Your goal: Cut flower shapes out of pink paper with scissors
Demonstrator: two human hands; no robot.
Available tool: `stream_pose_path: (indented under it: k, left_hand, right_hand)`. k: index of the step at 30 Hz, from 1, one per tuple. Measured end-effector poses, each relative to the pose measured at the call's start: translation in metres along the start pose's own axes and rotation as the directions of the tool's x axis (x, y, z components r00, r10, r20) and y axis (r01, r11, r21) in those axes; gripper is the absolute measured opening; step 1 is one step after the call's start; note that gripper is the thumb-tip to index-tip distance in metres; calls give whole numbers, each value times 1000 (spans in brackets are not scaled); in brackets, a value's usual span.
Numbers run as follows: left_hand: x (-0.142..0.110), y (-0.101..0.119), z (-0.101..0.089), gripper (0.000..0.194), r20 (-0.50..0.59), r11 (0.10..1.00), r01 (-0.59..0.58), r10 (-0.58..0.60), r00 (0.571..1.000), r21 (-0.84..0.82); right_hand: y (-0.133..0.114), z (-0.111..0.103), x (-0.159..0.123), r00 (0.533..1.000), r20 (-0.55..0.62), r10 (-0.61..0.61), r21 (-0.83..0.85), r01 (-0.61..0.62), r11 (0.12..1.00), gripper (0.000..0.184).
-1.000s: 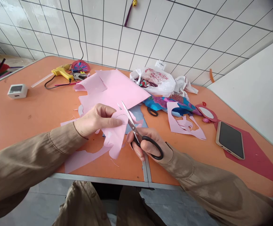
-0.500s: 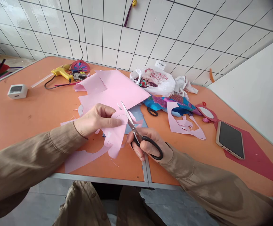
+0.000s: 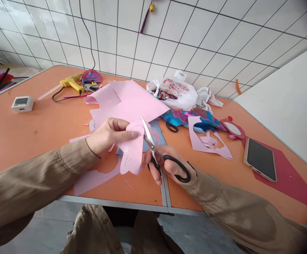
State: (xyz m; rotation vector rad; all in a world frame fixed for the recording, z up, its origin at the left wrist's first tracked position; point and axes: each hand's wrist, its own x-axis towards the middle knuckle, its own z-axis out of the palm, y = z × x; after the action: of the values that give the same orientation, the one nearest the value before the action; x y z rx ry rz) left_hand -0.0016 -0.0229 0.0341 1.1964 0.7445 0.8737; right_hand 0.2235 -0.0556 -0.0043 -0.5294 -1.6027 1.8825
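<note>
My left hand (image 3: 115, 135) pinches a piece of pink felt-like sheet (image 3: 132, 151) between thumb and fingers. Pencil lines show on the piece, and its lower end hangs in rounded lobes. In my right hand (image 3: 166, 164) are black-handled scissors (image 3: 151, 141), thumb and fingers through the loops. Their blades are spread and point away from me, at the right edge of the pink piece. Behind both hands lies a large pink sheet (image 3: 134, 102). A blue piece (image 3: 157, 132) lies partly under the work, and a pink offcut (image 3: 97, 181) rests below my left wrist.
A yellow glue gun (image 3: 72, 83) and a small white box (image 3: 22, 104) are at the left. Toward the back right are a plastic bag (image 3: 181, 93), patterned blue cloth (image 3: 180, 116), another scissor handle (image 3: 172, 127) and pink scraps (image 3: 196, 139). A phone (image 3: 260, 158) lies on red sheet (image 3: 293, 176).
The scissors' blades have spread wider, and my right hand has shifted slightly right and down. The pink piece has turned a little, showing more of its pencil lines.
</note>
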Motion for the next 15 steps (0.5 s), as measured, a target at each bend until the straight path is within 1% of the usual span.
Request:
stream_pose_path:
  k: [4,7,9,12,15]
  left_hand:
    - [2,1,-1,34,-45,1000,-18,18,999,7]
    - [4,-1,-2,34,-54,999,-33,32,998,-9]
    - [5,-2,-3,34,-54,998,-44,42,998,-43]
    - [5,-5,-6,33,-49,994,-53,49,998,-94]
    - [5,-5,-6,33,-52,993,-48,43,998,-107]
  right_hand:
    - [1,-2,-4,999,-10,38,30,-37,999,52]
    - [-1,-4,-6,999,-32,43,22,-43,999,53]
    - [-4,-8,-7,998,-27,64,6,-64,998,53]
    - [-15,-16,-9,984,26,176,-28,-175,984,56]
    - [-33,-24,-13,959,64,275,-99,-269,958,56]
